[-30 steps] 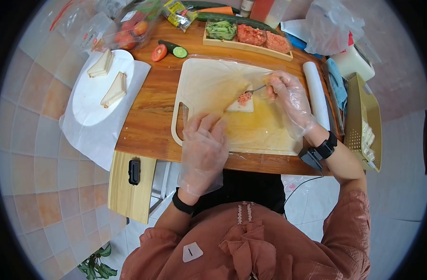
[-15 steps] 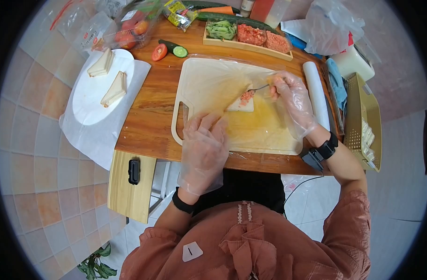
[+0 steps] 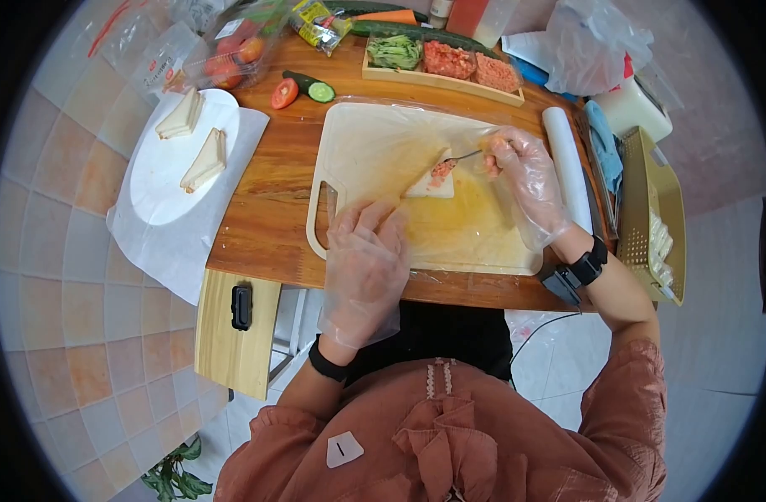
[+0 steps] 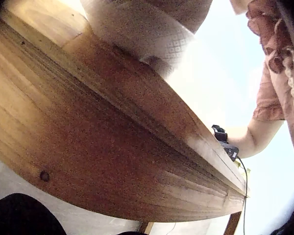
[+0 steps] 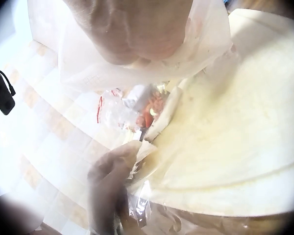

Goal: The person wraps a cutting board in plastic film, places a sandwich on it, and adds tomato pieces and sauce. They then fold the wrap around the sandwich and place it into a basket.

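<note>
On the cream cutting board (image 3: 483,251), which is covered in stained clear film, lies a white piece of bread (image 3: 433,189) topped with pink chopped filling (image 3: 441,172). My gloved right hand (image 3: 524,171) grips the handle of a small metal spoon (image 3: 460,157). The spoon's head is down in the filling. Left of the bread, my gloved left hand (image 3: 368,255) rests over the board's near edge with its fingers loosely bent and nothing seen in them. In the right wrist view, the bread and filling (image 5: 156,104) show partly behind the right glove.
Two white sandwich triangles (image 3: 205,163) sit on a white plate (image 3: 153,205) to the left. A wooden tray (image 3: 450,82) of shredded cucumber and pink fillings stands behind the board. Cut tomato (image 3: 285,94) and cucumber (image 3: 320,91) lie nearby. A white roll (image 3: 565,159) and basket (image 3: 676,201) flank the right.
The spoon's head has shifted slightly over the bread, and the pink filling lies spread a little lower across it. The left hand has stayed in place.
</note>
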`<state>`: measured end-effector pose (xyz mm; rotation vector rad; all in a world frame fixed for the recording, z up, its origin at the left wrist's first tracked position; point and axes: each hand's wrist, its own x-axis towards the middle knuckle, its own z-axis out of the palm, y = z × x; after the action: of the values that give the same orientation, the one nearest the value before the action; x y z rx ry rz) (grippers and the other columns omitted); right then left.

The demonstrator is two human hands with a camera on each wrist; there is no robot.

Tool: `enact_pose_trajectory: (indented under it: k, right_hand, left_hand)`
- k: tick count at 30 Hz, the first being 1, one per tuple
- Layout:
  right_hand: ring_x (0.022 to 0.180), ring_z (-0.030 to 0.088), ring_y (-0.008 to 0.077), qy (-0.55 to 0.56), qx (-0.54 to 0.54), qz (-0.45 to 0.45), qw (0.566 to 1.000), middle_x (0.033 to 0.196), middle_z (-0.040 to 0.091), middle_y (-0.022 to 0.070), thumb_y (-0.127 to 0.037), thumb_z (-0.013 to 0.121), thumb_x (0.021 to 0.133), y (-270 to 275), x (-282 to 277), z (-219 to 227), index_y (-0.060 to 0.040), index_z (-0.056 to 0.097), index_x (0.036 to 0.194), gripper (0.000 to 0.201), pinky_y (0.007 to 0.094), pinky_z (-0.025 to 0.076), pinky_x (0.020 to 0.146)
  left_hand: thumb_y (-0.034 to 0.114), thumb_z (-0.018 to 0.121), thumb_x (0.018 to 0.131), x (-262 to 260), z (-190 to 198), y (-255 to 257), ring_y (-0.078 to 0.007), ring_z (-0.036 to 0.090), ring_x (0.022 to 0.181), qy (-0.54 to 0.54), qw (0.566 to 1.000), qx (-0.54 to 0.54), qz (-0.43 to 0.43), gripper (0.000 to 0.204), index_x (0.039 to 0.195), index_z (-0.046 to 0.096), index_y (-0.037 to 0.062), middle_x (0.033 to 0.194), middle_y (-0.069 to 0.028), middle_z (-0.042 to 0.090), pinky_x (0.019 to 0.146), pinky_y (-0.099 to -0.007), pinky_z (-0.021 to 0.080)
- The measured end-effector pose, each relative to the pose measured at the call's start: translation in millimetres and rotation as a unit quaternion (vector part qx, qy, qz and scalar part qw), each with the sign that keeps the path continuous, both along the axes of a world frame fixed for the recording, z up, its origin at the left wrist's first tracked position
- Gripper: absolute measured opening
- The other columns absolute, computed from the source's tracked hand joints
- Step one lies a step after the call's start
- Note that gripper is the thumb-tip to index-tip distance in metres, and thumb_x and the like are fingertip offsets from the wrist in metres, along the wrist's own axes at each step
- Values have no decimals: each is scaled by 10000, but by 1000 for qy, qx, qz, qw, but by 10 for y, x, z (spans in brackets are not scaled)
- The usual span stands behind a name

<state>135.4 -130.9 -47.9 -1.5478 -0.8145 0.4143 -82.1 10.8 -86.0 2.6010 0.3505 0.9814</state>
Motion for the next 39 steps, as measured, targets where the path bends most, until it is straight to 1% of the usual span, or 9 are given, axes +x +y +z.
enact_pose_trajectory:
  k: [17, 19, 23, 26, 28, 29, 32, 34, 39]
  right_hand:
    - [751, 564, 70, -44, -9, -1, 999, 840, 619, 11, -74, 549, 1067, -4, -23, 6, 17, 664, 1041, 149, 234, 480, 676]
    - [749, 564, 70, -31, -13, -22, 999, 842, 622, 16, -91, 545, 1072, 1, -27, 2, 14, 663, 1041, 161, 234, 482, 682]
    - [728, 551, 70, -19, -8, -23, 1000, 824, 613, 15, -105, 535, 1076, 19, -5, -29, 5, 664, 1032, 175, 231, 471, 679]
    - [705, 536, 72, 17, 0, -23, 1000, 798, 599, 6, -123, 526, 1079, 42, -28, -6, -6, 661, 1011, 191, 231, 458, 674]
    - [690, 523, 76, 85, -15, -63, 994, 784, 585, 1, -134, 523, 1079, 65, -64, 25, -14, 656, 989, 201, 233, 448, 667]
    - [690, 523, 76, 85, -15, -63, 994, 784, 585, 1, -134, 523, 1079, 65, -58, 26, -14, 656, 989, 201, 233, 448, 667]
    - [696, 522, 76, 66, -11, -64, 996, 793, 586, 4, -149, 525, 1080, 36, -22, 23, -12, 652, 976, 213, 233, 446, 668]
    - [710, 530, 79, -35, -9, -42, 998, 808, 591, 14, -121, 535, 1070, 1, 5, 6, 4, 663, 1002, 192, 237, 454, 683]
    - [732, 549, 87, -105, -7, 2, 994, 826, 603, 24, -73, 551, 1051, -32, -4, -11, 23, 675, 1055, 157, 247, 470, 709]
  left_hand:
    - [30, 719, 813, -2, 5, 3, -343, 595, 1165, 6, 1000, 1, -1, 331, 1132, 689, 113, 1173, -92, 655, 991, -467, 472]
    - [30, 721, 809, -2, 11, 1, -343, 597, 1161, 4, 1000, 3, 1, 334, 1131, 690, 114, 1171, -91, 657, 991, -465, 472]
    - [30, 724, 804, 8, -8, 4, -342, 599, 1159, -2, 1000, 3, 1, 331, 1122, 695, 116, 1164, -87, 662, 989, -464, 474]
    - [29, 727, 800, 10, -3, 3, -341, 603, 1154, -4, 1000, -2, -1, 326, 1113, 699, 116, 1157, -84, 666, 985, -463, 476]
    - [27, 728, 798, 11, -9, 1, -341, 606, 1152, -7, 1000, 1, 5, 324, 1108, 702, 116, 1156, -84, 667, 980, -462, 479]
    - [27, 728, 798, 12, -12, 2, -341, 606, 1152, -8, 1000, 1, 5, 324, 1108, 702, 116, 1156, -84, 667, 980, -462, 479]
    - [27, 729, 798, 14, -17, 4, -341, 608, 1148, -9, 1000, -4, 5, 323, 1108, 701, 115, 1155, -84, 667, 977, -461, 481]
    - [27, 727, 801, 13, -11, 8, -342, 609, 1148, -9, 1000, 2, 3, 318, 1105, 700, 115, 1155, -85, 667, 973, -461, 483]
    - [30, 726, 807, 9, -7, 5, -344, 609, 1149, -7, 1000, -3, 2, 317, 1110, 699, 117, 1155, -88, 667, 978, -461, 480]
